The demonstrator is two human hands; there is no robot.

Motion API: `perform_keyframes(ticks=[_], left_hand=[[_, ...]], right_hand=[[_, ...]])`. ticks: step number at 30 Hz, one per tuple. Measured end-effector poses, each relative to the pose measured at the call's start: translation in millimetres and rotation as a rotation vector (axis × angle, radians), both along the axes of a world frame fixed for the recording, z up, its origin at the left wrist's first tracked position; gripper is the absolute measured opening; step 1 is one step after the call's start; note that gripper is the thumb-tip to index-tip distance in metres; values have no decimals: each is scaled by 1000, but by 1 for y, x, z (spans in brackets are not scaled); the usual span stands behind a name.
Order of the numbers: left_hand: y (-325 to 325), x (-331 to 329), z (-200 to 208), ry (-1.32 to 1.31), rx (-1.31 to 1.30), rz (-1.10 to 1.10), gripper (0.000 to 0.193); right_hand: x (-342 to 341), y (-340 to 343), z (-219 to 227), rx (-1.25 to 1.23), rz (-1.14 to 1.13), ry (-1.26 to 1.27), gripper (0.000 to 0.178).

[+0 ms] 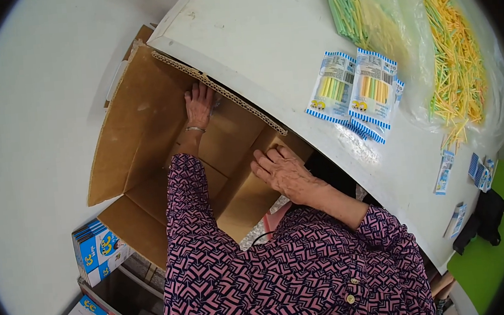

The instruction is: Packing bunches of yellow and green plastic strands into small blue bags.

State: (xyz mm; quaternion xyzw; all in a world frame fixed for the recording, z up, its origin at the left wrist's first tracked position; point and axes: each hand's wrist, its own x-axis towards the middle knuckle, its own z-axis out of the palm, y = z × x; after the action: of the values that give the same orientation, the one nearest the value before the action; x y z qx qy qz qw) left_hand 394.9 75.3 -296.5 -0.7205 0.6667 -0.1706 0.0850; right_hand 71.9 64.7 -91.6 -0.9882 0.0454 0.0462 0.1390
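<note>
Head view, entry 1: where does the cardboard box (123,127) lie from the 2 hands on my remote feed?

Left of centre, mouth toward the camera, just beside the white table (266,42). I log the left hand (199,106) inside, fingers stretched at the upper wall; pinching anything? I cannot tell.

And the right hand (286,172)?

Centre frame, fingers curled by the box's right side; I can't confirm grip. Left reaches deeper. Long axis: foreshortened, undetermined.

Pale wall (41,146), white table (253,34), speckled floor (252,236)
</note>
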Motion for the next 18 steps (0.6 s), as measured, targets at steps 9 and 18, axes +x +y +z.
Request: perform_keyframes(ticks=[9,18], left_hand=[[20,-7,22,116,78,-194,48],[25,-5,28,107,145,-342,40]], right_hand=[[0,-2,1,-24,7,24,63],[-5,5,16,49,-15,-65,56]])
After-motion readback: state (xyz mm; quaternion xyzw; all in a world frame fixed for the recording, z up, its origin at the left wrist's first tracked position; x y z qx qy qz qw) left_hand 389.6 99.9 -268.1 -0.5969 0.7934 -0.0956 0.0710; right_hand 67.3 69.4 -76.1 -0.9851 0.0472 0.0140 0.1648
